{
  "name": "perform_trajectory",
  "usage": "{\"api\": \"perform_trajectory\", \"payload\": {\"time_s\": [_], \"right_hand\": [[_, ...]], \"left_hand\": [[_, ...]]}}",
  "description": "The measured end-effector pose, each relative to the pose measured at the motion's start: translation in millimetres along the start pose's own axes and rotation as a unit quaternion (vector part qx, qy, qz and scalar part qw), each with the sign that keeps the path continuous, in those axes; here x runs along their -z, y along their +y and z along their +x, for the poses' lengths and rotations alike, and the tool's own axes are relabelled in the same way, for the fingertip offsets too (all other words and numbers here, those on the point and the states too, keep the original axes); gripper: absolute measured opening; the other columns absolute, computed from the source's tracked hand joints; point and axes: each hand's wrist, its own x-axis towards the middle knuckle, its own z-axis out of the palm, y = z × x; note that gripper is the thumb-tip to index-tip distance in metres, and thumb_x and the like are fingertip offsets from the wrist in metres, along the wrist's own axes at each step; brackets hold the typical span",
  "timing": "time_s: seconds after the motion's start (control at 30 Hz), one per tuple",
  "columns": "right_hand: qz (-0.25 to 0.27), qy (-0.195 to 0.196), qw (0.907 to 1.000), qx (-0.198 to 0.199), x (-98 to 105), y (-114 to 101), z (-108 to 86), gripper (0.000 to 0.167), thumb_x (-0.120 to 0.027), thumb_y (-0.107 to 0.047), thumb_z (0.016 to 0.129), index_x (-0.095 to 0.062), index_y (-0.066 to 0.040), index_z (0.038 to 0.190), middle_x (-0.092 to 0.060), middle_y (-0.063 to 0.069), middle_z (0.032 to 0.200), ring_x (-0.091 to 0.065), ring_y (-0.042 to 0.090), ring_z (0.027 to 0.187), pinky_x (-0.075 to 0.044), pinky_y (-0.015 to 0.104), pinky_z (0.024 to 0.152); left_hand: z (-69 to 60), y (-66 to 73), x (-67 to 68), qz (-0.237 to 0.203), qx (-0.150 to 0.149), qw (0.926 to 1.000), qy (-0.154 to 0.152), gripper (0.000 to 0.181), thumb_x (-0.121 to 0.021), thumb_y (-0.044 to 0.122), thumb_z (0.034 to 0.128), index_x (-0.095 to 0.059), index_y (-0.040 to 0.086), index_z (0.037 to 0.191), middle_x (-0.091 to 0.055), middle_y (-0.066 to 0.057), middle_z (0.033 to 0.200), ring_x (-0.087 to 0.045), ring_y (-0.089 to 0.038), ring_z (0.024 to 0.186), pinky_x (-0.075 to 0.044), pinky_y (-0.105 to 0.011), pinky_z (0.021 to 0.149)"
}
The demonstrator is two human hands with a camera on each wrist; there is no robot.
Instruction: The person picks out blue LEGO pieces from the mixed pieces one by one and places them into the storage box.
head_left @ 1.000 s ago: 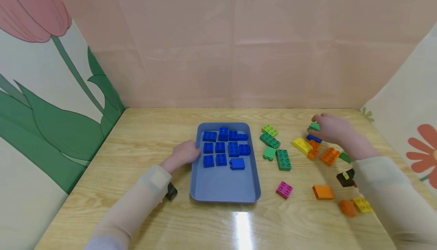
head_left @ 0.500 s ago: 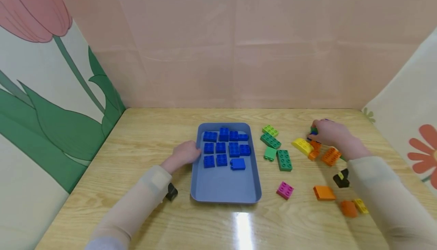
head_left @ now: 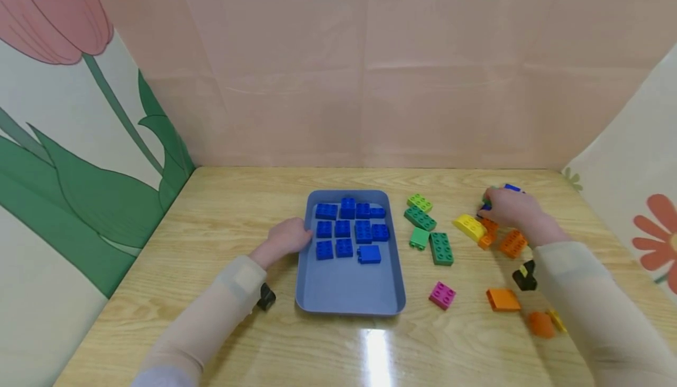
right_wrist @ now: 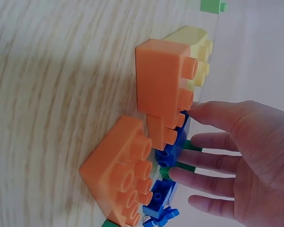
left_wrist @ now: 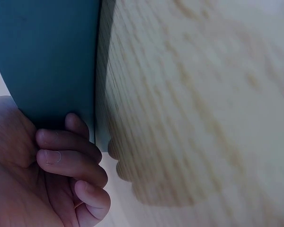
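My left hand (head_left: pixel 288 237) is at the left rim of a blue-grey tray (head_left: pixel 349 293). In the left wrist view its curled fingers (left_wrist: pixel 71 163) lie against the tray's outer wall (left_wrist: pixel 47 56); the thumb is hidden there. Blue toy bricks (head_left: pixel 344 248) stand in rows inside the tray. My right hand (head_left: pixel 510 206) reaches down among loose bricks at the far right. Its outstretched fingers and thumb are around a dark blue brick (right_wrist: pixel 173 144), partly covering it. A green brick (right_wrist: pixel 189 144) shows behind these fingers. Beside them stand orange bricks (right_wrist: pixel 163 78) and another blue brick (right_wrist: pixel 158 198).
Right of the tray lie green bricks (head_left: pixel 441 249), a magenta brick (head_left: pixel 442 295) and a yellow curved brick (head_left: pixel 469 226). Orange pieces (head_left: pixel 503 300) and a black piece (head_left: pixel 525 276) are nearer my right sleeve. A black object (head_left: pixel 267 297) sits by my left sleeve.
My right hand has come down onto the dark blue brick, uncovering another blue brick behind it. The left hand and tray have stayed in place.
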Motion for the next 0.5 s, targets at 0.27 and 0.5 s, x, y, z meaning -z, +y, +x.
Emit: {"api": "perform_trajectory", "payload": {"time_s": [0.27,0.5], "right_hand": [[0.033,-0.006,0.9994,-0.012,-5.8,1.5,1.8,0.040,-0.065,-0.029,0.092,-0.054,0.005,0.111,-0.061,0.013,0.089,-0.052,0.030,0.077,-0.045,0.051,0.069],[0.055,-0.011,0.9983,-0.012,-9.0,3.1,3.4,0.035,-0.065,-0.026,0.092,-0.055,0.005,0.107,-0.058,0.011,0.086,-0.050,0.028,0.075,-0.043,0.044,0.066]], "left_hand": [[2.2,-1.1,-2.0,-0.001,0.002,1.0000,0.000,0.034,-0.047,0.028,0.1007,-0.057,0.010,0.073,-0.051,-0.002,0.062,-0.047,-0.015,0.053,-0.037,-0.028,0.050],[3.7,-2.0,-2.4,-0.001,0.003,1.0000,0.001,0.034,-0.047,0.027,0.1005,-0.057,0.010,0.073,-0.051,-0.002,0.061,-0.047,-0.015,0.053,-0.036,-0.028,0.050]]}}
